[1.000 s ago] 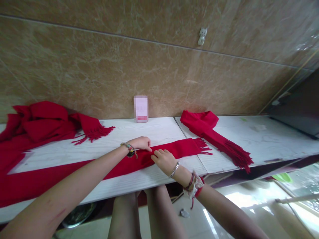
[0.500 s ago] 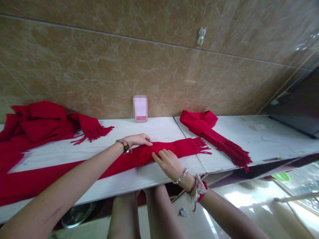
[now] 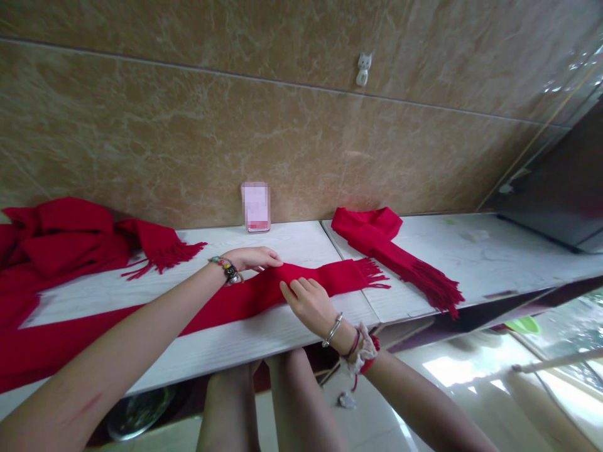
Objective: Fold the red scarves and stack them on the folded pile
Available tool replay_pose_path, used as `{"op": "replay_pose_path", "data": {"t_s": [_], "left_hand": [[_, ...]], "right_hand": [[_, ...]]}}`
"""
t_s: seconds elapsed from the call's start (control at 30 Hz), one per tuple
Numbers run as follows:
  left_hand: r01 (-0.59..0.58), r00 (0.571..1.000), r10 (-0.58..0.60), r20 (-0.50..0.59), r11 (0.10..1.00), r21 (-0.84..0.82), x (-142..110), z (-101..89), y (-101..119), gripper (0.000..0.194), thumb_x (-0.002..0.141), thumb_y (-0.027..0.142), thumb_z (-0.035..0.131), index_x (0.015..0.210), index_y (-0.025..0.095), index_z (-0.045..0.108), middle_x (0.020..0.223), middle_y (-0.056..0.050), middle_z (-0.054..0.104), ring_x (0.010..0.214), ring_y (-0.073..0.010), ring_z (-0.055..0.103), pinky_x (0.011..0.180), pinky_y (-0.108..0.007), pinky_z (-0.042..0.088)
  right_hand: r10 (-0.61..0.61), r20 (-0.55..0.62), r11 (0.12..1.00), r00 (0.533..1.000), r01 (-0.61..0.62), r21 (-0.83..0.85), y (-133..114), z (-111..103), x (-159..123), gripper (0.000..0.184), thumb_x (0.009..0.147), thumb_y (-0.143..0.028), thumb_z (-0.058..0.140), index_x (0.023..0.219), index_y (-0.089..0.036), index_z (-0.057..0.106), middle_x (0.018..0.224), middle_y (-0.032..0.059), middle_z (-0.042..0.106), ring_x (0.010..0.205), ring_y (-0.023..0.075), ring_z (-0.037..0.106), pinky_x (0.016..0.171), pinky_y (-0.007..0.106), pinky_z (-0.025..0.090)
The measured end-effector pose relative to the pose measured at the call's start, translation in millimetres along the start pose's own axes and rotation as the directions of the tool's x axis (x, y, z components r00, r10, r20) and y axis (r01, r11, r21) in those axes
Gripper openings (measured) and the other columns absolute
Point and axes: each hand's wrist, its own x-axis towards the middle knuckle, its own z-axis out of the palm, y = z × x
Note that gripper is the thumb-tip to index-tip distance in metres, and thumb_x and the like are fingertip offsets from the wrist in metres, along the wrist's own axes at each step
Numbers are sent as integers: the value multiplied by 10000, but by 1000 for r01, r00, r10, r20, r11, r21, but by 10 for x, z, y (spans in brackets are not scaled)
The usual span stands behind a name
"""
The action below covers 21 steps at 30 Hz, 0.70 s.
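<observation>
A long red scarf (image 3: 264,292) lies lengthwise along the white tabletop, its fringed end to the right. My left hand (image 3: 257,257) pinches the far edge of this scarf between thumb and fingers, and the cloth rises slightly there. On the near edge, opposite, my right hand (image 3: 309,304) has its fingers curled over the cloth; its thumb and the exact grip are partly hidden. Behind the fringe, a second red scarf (image 3: 377,242) lies bent over itself, its tassels pointing toward the front edge.
Heaped red cloth (image 3: 70,232) with a fringe covers the table's far left. A phone (image 3: 257,207) with a blurred screen leans against the brown marbled wall (image 3: 188,138). A dark box-like object (image 3: 560,176) stands at the right end of the white table (image 3: 301,238).
The camera view has shifted slightly, so most things appear a little further left. Both hands stay at the same part of the scarf, whose far edge is lifted slightly at my left fingers.
</observation>
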Motion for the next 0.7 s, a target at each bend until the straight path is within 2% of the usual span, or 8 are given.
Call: {"op": "replay_pose_path", "data": {"t_s": [0.13, 0.27, 0.37, 0.57, 0.7], "left_hand": [[28, 999, -30, 26, 998, 57, -56, -45, -93, 312, 608, 418, 576, 808, 179, 564, 803, 8, 555, 820, -149, 481, 712, -251, 360], [-13, 1000, 13, -11, 1000, 19, -82, -42, -82, 352, 591, 428, 598, 832, 172, 568, 808, 2, 559, 824, -155, 483, 708, -253, 367], [-43, 998, 41, -57, 998, -36, -101, -24, -39, 381, 574, 432, 627, 842, 167, 573, 803, -1, 555, 814, -155, 485, 699, -250, 366], [-113, 992, 100, -74, 975, -190, -176, -10, -59, 613, 532, 358, 706, 1080, 166, 511, 760, 16, 582, 721, -124, 506, 662, -237, 357], [-147, 984, 113, -140, 951, -270, -144, 25, 23, 602, 494, 334, 737, 1028, 145, 532, 708, 20, 602, 657, -118, 517, 617, -234, 354]], "right_hand": [[-18, -43, 1000, 999, 18, 7, -23, 9, 10, 182, 880, -127, 413, 929, -124, 588, 713, 43, 556, 668, 156, 499, 535, 288, 349], [-63, -49, 998, 997, 64, 18, -67, -7, 47, 171, 873, -117, 416, 869, -135, 586, 725, 44, 557, 670, 156, 502, 531, 290, 348], [-57, -37, 998, 998, 57, 15, -69, -19, 62, 187, 876, -125, 416, 960, -132, 583, 698, 39, 562, 640, 151, 507, 528, 287, 353], [-27, 11, 998, 1000, 26, 52, -10, -51, -4, 236, 864, -151, 452, 1071, -149, 566, 718, 45, 587, 623, 148, 530, 537, 278, 380], [38, 12, 993, 999, -39, 115, 25, -79, -38, 278, 857, -150, 459, 1113, -174, 564, 747, 51, 595, 624, 142, 537, 552, 258, 397]]}}
